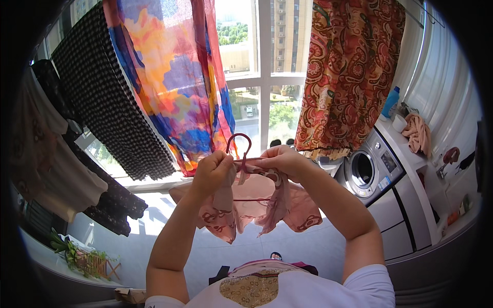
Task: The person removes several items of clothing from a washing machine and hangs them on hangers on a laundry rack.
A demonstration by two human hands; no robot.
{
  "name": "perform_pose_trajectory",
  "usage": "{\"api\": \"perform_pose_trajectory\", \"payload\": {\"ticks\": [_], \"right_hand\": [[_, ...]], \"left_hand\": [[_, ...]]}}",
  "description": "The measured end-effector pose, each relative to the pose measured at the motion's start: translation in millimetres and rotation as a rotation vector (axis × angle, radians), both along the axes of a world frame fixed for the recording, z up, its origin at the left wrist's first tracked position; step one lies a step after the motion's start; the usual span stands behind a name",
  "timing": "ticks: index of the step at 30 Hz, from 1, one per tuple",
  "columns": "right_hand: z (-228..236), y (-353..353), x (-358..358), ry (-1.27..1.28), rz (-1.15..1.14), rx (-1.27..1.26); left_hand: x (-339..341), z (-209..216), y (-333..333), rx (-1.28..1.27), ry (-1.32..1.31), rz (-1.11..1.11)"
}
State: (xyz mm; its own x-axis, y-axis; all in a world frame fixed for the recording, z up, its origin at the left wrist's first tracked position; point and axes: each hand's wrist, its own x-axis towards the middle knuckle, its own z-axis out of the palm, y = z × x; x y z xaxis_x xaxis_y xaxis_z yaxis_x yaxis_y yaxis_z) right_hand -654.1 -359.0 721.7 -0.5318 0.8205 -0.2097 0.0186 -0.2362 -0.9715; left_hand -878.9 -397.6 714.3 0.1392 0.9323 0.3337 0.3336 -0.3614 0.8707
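A pink patterned shirt [303, 210] hangs in front of me on a dark red clothes hanger [239, 137], whose hook points up between my hands. My left hand [213, 172] pinches the shirt's collar beside the hook. On the other side of the hook, my right hand [285, 160] is closed on the collar too, fingers toward the middle. The shirt's front falls open, and the hanger's lower bar shows across the gap. Folds of cloth and my fingers hide most of the hanger's shoulders.
A colourful sheer cloth [174, 77], a black-and-white checked cloth [110, 97] and a red paisley cloth [349, 77] hang by the windows. At right, a washing machine [362, 172] stands under a counter with a blue bottle [391, 100] and pink cloth [418, 132]. Plants [84, 256] sit lower left.
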Motion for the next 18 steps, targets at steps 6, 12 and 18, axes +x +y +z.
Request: {"api": "perform_pose_trajectory", "payload": {"ticks": [6,12,18], "right_hand": [[13,-9,10,0.094,0.081,-0.07],[-8,-15,13,0.09,-0.027,-0.013],[2,-12,-2,-0.178,-0.088,0.306]], "left_hand": [[1,-5,-4,-0.143,-0.046,-0.057],[-1,1,-9,-0.172,-0.067,-0.13],[-4,-1,-3,-0.182,-0.157,-0.158]]}}
